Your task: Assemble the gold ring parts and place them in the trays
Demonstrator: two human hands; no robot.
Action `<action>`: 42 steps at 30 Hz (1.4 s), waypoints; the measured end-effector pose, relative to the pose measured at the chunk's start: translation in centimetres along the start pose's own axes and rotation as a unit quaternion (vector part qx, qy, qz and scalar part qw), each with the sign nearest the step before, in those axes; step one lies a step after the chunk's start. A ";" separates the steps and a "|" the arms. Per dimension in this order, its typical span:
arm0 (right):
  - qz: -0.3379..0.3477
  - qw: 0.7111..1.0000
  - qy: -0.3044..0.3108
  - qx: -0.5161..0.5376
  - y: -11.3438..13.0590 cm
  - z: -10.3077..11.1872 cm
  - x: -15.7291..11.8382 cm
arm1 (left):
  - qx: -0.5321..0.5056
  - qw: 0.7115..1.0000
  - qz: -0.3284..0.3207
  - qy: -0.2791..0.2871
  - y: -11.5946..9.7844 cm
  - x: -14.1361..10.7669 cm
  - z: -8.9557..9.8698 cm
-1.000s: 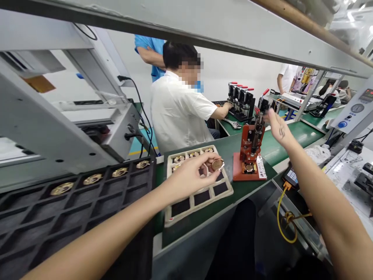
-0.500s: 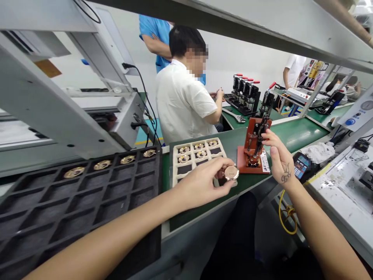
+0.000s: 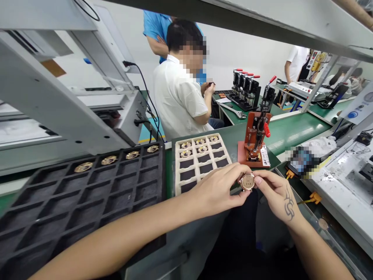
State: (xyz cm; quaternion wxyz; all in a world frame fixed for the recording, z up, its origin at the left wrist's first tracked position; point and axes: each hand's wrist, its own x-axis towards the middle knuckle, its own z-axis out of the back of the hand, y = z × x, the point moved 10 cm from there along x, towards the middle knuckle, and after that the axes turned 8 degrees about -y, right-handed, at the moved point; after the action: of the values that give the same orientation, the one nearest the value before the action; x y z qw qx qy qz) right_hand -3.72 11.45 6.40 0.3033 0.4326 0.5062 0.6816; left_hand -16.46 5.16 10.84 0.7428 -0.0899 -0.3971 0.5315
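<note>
Green bench [image 3: 233,136], white wall [image 3: 233,42] beyond — gold watch case [image 3: 247,182] held nearby.

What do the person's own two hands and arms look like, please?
The left hand and right hand wear no gloves, and no ring or bracelet shows. The left arm and right arm are bare as far as visible, without sleeves. A dark tattoo of curving, pointed strokes marks the right one near the wrist.

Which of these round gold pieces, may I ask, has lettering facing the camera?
The round gold piece gripped by the left hand, the right hand at its edge; those in the black tray and beige tray show no visible lettering.
</note>
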 end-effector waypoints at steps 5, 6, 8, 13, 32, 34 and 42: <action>-0.053 0.998 -0.008 0.044 -1.1 0.6 -0.4 | -0.001 1.000 -0.003 0.008 -0.5 0.2 -0.4; -0.060 0.997 -0.007 0.048 -1.3 0.7 -0.5 | -0.004 1.000 -0.002 0.009 -0.6 0.3 -0.4; -0.068 0.996 -0.002 0.054 -1.5 0.7 -0.6 | -0.014 1.000 0.001 0.011 -0.8 0.4 -0.4; -0.080 0.995 0.004 0.064 -1.8 0.8 -0.9 | -0.042 0.999 0.014 0.017 -1.1 0.6 -0.4; -0.069 0.995 -0.008 0.074 -0.7 1.2 -2.1 | 0.004 0.999 -0.035 0.017 -2.3 -0.2 -0.4; -0.067 0.996 -0.011 0.066 -0.7 1.3 -2.1 | 0.008 0.999 -0.035 0.019 -2.3 -0.2 -0.5; -0.050 0.998 -0.001 0.044 -0.6 0.7 -2.4 | -0.082 0.995 0.031 0.045 -1.0 -0.7 -0.9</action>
State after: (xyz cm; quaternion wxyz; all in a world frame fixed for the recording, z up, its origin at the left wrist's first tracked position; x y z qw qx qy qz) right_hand -1.99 9.89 5.21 0.3187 0.4201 0.5562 0.6423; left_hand -15.21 4.34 10.46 0.7332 -0.1865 -0.4026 0.5153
